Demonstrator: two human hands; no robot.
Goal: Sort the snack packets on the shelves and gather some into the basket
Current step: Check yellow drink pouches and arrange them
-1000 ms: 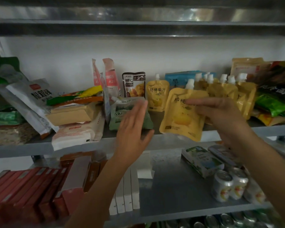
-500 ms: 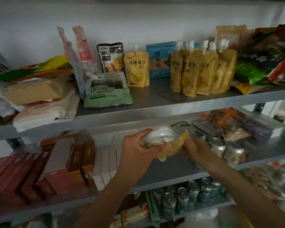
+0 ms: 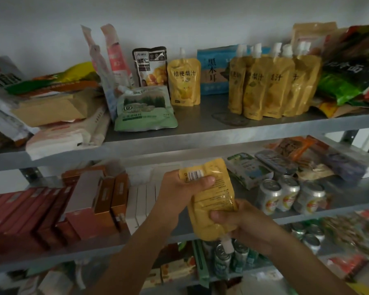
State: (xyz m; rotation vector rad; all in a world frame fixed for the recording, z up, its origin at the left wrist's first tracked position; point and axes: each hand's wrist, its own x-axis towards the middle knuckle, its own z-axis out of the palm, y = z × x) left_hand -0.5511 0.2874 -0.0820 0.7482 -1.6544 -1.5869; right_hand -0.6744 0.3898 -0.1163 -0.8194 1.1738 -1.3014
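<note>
Metal shelves [image 3: 200, 133] stocked with packets, left hand [image 3: 179, 188] and right hand [image 3: 241, 222] both gripping yellow spout pouch [image 3: 211, 199], spout downward

Held yellow spouted pouch [image 3: 211, 201]: glossy plastic film, creased, w/ white plastic cap [image 3: 228, 245]; grey shelf boards [image 3: 200, 133]: smooth matt metal; silver drink cans [image 3: 290, 194]: shiny metal; red-brown boxes [image 3: 30, 211]: matt cardboard; green-white packet [image 3: 145, 109]: glossy crinkled film; tan flat pack [image 3: 49, 109]: matt paper look.

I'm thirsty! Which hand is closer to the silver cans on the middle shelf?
Right. The right hand grips the yellow pouch low down, just left of the cans; the left hand holds the pouch's top, farther left.
</note>
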